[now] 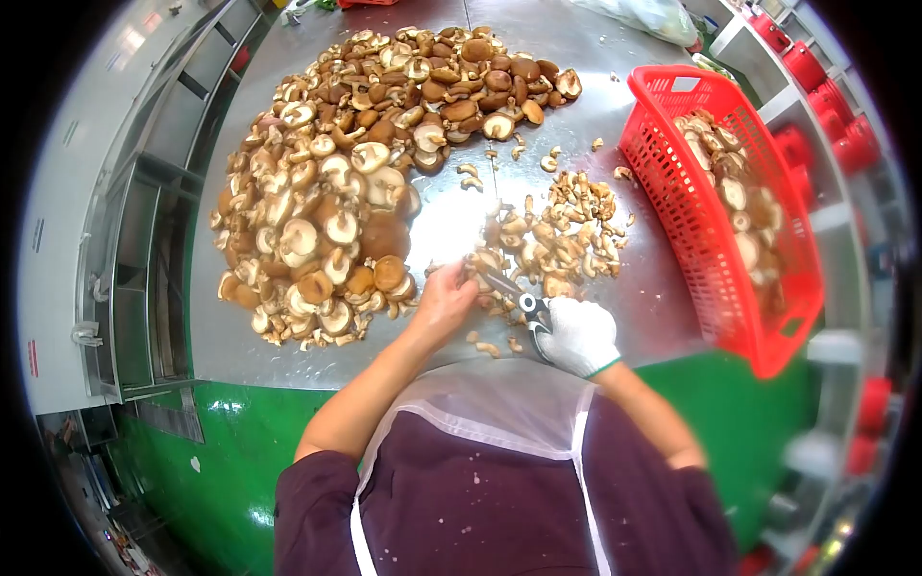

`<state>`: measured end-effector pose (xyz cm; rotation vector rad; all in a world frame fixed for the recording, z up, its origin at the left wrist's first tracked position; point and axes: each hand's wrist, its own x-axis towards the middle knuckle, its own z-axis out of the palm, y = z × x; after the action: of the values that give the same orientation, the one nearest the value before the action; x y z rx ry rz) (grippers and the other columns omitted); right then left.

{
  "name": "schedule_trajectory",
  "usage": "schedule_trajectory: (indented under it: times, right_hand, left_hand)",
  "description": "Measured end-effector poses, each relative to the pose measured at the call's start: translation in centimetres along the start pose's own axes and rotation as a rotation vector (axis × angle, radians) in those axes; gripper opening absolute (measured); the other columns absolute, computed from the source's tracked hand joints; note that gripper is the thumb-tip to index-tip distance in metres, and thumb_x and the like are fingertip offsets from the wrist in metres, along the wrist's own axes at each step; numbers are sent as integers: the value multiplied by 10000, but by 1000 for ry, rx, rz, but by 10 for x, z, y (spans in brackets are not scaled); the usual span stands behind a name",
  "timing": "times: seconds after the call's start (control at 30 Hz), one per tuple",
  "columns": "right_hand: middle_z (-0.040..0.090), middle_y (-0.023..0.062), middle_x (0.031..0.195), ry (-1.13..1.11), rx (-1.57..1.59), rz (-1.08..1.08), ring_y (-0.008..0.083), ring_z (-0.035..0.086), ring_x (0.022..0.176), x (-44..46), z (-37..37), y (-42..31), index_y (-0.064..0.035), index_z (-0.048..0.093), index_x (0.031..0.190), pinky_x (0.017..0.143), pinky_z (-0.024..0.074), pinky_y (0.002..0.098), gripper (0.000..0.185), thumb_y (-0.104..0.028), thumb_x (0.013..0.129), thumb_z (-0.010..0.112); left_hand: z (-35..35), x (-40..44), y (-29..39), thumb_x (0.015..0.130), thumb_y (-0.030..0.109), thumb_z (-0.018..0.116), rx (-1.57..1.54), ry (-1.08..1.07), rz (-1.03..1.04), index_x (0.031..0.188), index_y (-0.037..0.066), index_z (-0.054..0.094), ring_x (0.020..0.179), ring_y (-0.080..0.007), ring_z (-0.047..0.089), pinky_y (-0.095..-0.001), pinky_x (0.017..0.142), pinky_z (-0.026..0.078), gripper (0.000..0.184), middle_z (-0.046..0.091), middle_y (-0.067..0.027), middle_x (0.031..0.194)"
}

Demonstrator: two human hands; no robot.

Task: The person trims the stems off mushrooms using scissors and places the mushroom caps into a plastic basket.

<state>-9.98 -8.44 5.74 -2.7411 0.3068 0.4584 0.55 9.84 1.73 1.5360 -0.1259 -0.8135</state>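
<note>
My bare left hand (447,305) is closed in a pinch on a shiitake mushroom (486,257), which its fingers partly hide. In a white knitted glove, my right hand (578,336) grips a pair of scissors (530,305) with dark handles. The blades point up and left, to the mushroom at my left fingertips; whether they touch it I cannot tell. Just beyond both hands lies a loose heap of cut mushroom stems (562,230). A large pile of whole shiitake (317,206) spreads to the left and far side.
A red plastic basket (687,216) holding mushrooms (735,192) stands tilted at the table's right side. The metal table (663,322) ends close to my apron. A clear plastic bag (648,19) lies at the far right. Shelves with red containers (805,67) line the right; the floor (240,432) is green.
</note>
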Motion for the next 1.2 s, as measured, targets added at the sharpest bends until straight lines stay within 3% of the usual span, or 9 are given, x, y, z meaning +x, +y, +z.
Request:
schedule_trajectory:
  times: [0.2, 0.37, 0.7, 0.8, 0.9, 0.93, 1.03, 1.1, 1.2]
  right_hand:
    - [640, 169, 687, 59, 43, -59, 347, 638, 664, -1, 14, -1, -74, 644, 745, 612, 503, 421, 281, -347, 803, 618]
    - [602, 149, 654, 213, 796, 43, 272, 583, 572, 6, 48, 21, -42, 622, 770, 578, 460, 357, 311, -346, 802, 680]
    - [617, 98, 651, 420, 867, 348, 181, 582, 583, -16, 103, 111, -52, 664, 840, 603, 475, 322, 226, -275, 809, 691]
    - [590, 39, 620, 447, 993, 343, 96, 541, 585, -21, 120, 122, -41, 662, 841, 575, 461, 275, 167, -201, 812, 697]
    - [599, 38, 630, 505, 1031, 284, 97, 551, 582, -24, 123, 120, -41, 649, 808, 568, 467, 268, 135, -168, 807, 693]
    - [602, 43, 633, 536, 1028, 266, 104, 558, 581, -24, 123, 119, -44, 647, 801, 570, 471, 272, 127, -163, 804, 691]
    - [605, 99, 657, 801, 769, 114, 205, 610, 583, -22, 117, 110, -70, 632, 765, 580, 493, 312, 100, -147, 765, 695]
    - [594, 98, 644, 809, 607, 74, 259, 608, 582, -26, 118, 114, -88, 628, 751, 570, 490, 351, 130, -194, 758, 703]
    - [581, 76, 634, 744, 617, 68, 199, 588, 576, -29, 120, 118, -60, 642, 747, 574, 483, 299, 51, -97, 749, 676]
  left_hand:
    - [5, 3, -27, 915, 47, 495, -95, -86, 11, 1151, -5, 560, 828, -96, 616, -223, 732, 513, 250, 651, -42, 979]
    - [17, -4, -14, 927, 57, 498, -270, 5, -29, 1182, 10, 548, 767, -127, 634, -235, 659, 534, 265, 653, -65, 989]
    - [3, 4, -6, 967, 563, 331, -543, 14, -318, 1052, 60, 584, 538, -159, 498, -242, 430, 341, 570, 601, -51, 717]
    - [-8, 11, -6, 956, 560, 354, -706, -369, -252, 1087, 63, 575, 593, -155, 478, -233, 461, 343, 559, 589, -43, 775]
    - [4, 9, 3, 944, 482, 436, -654, -289, -269, 1114, 81, 570, 670, -151, 468, -240, 492, 359, 456, 582, -41, 878]
    - [2, 11, 0, 938, 342, 485, -731, -370, -230, 1116, 104, 572, 776, -153, 495, -249, 522, 378, 309, 567, -45, 957]
    - [19, 19, 7, 942, 265, 493, -652, -96, -254, 1071, 125, 583, 725, -147, 518, -235, 474, 375, 210, 575, -36, 894]
    - [14, 37, 17, 939, 227, 507, -581, -161, -420, 997, 119, 592, 658, -132, 532, -203, 407, 347, 149, 578, -27, 823]
    - [63, 62, 72, 951, 274, 499, -241, -101, -221, 945, 100, 594, 603, -120, 548, -205, 385, 386, 197, 585, -49, 782]
